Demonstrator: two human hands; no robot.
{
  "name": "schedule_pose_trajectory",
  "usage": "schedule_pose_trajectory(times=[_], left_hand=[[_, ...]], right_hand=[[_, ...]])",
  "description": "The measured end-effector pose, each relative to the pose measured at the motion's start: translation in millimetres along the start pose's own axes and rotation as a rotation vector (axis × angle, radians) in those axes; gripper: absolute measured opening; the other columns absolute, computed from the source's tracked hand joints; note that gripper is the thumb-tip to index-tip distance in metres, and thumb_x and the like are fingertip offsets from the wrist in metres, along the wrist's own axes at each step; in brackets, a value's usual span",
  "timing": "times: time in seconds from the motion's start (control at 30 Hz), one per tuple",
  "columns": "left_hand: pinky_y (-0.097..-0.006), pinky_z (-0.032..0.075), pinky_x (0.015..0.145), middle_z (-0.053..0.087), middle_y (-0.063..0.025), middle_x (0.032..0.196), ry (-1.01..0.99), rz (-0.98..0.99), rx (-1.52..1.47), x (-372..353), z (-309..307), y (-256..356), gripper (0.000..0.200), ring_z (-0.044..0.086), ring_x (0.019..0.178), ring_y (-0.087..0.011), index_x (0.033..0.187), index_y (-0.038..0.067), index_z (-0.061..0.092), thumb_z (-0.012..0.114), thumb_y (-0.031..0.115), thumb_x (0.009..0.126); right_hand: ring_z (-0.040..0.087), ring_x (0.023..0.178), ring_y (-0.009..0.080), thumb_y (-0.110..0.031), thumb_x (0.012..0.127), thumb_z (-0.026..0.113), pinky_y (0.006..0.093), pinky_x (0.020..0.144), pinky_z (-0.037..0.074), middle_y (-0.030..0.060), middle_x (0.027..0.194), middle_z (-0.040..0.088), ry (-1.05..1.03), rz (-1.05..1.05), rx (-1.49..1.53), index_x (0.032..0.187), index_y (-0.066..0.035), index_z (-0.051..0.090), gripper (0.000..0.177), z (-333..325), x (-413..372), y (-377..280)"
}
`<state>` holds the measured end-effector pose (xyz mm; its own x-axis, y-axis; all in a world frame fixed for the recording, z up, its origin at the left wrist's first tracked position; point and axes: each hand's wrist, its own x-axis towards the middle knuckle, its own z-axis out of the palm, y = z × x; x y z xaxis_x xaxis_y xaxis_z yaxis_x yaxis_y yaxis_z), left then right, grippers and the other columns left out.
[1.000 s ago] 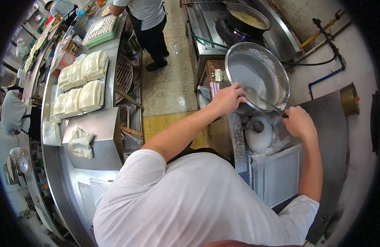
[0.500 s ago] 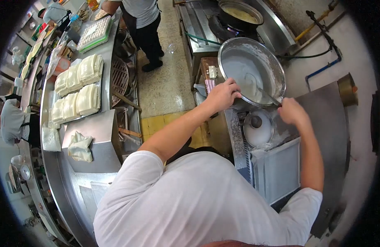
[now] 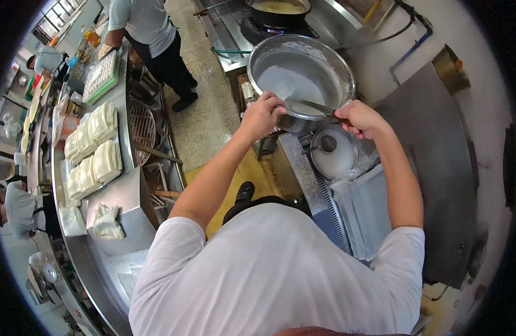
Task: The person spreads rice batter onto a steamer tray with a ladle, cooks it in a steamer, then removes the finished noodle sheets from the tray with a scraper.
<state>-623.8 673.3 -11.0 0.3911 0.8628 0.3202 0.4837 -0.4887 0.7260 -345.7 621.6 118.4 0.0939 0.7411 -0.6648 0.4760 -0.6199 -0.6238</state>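
A large steel basin [image 3: 331, 56] with pale grey-white batter stands ahead of me on a stand. My left hand [image 3: 262, 113] grips its near rim. My right hand [image 3: 360, 119] holds the handle of a ladle [image 3: 294, 92] whose bowl sits raised in the batter. Just below the basin is a small round pot [image 3: 336, 154] holding white liquid, with a knobbed lid or scoop in it. A flat metal tray [image 3: 364, 210] lies beside my right forearm.
A dark wok [image 3: 277, 11] sits on a burner at the back. A long steel counter [image 3: 129, 196] on the left bears folded white sheets [image 3: 93, 151], a tray of dumplings [image 3: 101, 75] and a cloth [image 3: 108, 221]. Another person [image 3: 149, 33] stands there; others work far left.
My head has moved, shifting the whole scene down and left. The ladle's bowl has travelled across the batter toward the basin's left side; both hands keep their grips.
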Motion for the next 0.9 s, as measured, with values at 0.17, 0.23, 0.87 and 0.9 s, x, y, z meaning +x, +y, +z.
schedule_pose_trajectory(times=[0.17,0.23,0.87,0.9], left_hand=[[-0.0386,0.055,0.083,0.062,-0.0129,0.119,-0.019,-0.007,0.028,1,2,0,0.021,0.069,0.095,-0.03,0.109,0.007,0.071,0.067,0.02,0.093],[-0.038,0.055,0.083,0.062,-0.0115,0.12,-0.039,0.004,0.057,5,2,-4,0.021,0.069,0.095,-0.0285,0.109,0.006,0.072,0.068,0.02,0.093],[-0.0493,0.042,0.108,0.056,-0.0156,0.141,-0.212,0.69,0.038,45,109,151,0.033,0.048,0.132,-0.0393,0.097,0.011,0.074,0.081,0.008,0.064],[-0.0494,0.042,0.107,0.056,-0.0153,0.142,-0.276,0.79,-0.064,55,115,150,0.029,0.049,0.132,-0.0388,0.09,0.009,0.074,0.081,0.007,0.062]], right_hand=[[0.038,0.04,0.0075,-0.023,0.1,0.057,0.0292,0.035,0.027,0.0014,0.062,0.053,0.05,-0.133,0.127,0.082,-0.004,0.061,0.026,10,-11,27],[0.039,0.039,0.0081,-0.021,0.1,0.056,0.029,0.035,0.029,0.0019,0.063,0.054,0.07,-0.209,0.228,0.081,-0.003,0.06,0.026,10,-13,43],[0.06,0.057,0.0114,-0.018,0.098,0.058,0.0271,0.049,0.051,0.0159,0.096,0.069,0.163,-0.518,0.654,0.15,0.007,0.037,0.061,37,-130,122],[0.061,0.058,0.0123,-0.022,0.1,0.059,0.0268,0.049,0.052,0.0197,0.104,0.069,0.182,-0.565,0.753,0.15,0.007,0.036,0.062,35,-134,123]])
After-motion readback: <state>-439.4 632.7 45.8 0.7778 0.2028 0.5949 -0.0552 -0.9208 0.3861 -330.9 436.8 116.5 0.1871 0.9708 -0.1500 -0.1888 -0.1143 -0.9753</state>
